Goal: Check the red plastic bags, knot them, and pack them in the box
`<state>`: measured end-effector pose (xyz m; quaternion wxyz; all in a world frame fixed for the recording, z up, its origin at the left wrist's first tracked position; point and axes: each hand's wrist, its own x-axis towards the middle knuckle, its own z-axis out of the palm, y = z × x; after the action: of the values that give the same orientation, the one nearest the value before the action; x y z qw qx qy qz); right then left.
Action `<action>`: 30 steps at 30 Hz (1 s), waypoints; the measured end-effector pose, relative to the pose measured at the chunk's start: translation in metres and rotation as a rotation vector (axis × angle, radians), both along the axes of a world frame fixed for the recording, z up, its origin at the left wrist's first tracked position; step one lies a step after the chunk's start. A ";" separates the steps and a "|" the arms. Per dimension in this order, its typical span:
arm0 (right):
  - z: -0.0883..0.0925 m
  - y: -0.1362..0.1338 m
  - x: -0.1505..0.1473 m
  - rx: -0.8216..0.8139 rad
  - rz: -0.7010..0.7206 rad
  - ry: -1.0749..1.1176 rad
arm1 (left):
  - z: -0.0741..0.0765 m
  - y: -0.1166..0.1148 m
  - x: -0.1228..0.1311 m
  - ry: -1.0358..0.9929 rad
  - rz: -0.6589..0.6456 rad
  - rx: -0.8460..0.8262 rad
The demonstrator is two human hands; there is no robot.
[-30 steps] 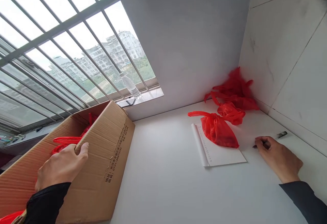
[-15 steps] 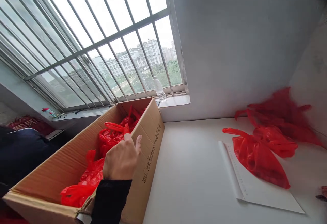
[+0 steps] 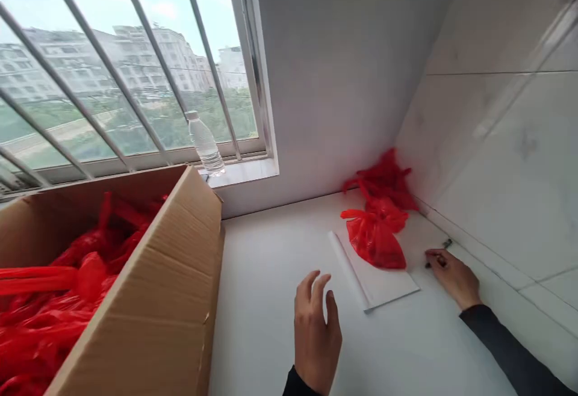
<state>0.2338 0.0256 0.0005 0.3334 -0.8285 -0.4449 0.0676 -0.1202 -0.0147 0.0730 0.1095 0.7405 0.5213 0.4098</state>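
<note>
My left hand (image 3: pixel 317 324) is raised over the white table (image 3: pixel 266 275), holding nothing. Its fingers are apart and slightly bent. On the right, my right hand (image 3: pixel 454 275) is closed on a slim dark pen (image 3: pixel 447 244), both ends of which poke out past the fingers. Between the two hands and farther back, a tied red plastic bag (image 3: pixel 378 242) lies on a white pad of paper (image 3: pixel 392 287). More red plastic bags (image 3: pixel 383 179) are heaped behind it in the corner.
A tall cardboard box (image 3: pixel 153 300) at the left holds several red plastic bags (image 3: pixel 49 318). A clear water bottle (image 3: pixel 205 143) stands on the windowsill (image 3: pixel 246 171) by a barred window. A tiled wall (image 3: pixel 510 185) borders the table on the right.
My left hand has left the red bags in the box and moved right, over the table. My right hand has come into view with the pen. The view has swung right.
</note>
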 end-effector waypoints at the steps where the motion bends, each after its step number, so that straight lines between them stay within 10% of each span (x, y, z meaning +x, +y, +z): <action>1: -0.003 -0.007 0.010 -0.058 -0.060 0.002 | -0.018 0.002 0.002 0.004 -0.027 0.009; 8: -0.012 0.005 0.028 -0.062 -0.149 0.048 | -0.073 0.007 0.027 0.155 -0.179 0.194; 18: -0.004 0.004 0.030 0.010 -0.093 0.120 | -0.079 0.007 0.069 0.197 -0.259 0.182; 25: -0.004 -0.003 0.029 0.179 0.016 0.189 | -0.061 0.004 0.068 -0.171 0.207 -0.049; 30: 0.011 0.001 -0.001 0.314 0.246 0.179 | -0.058 0.007 0.075 -0.216 0.225 -0.064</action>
<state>0.2332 0.0268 0.0116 0.4856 -0.6965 -0.5165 0.1110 -0.0454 -0.0073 0.0154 0.1420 0.6252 0.5990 0.4798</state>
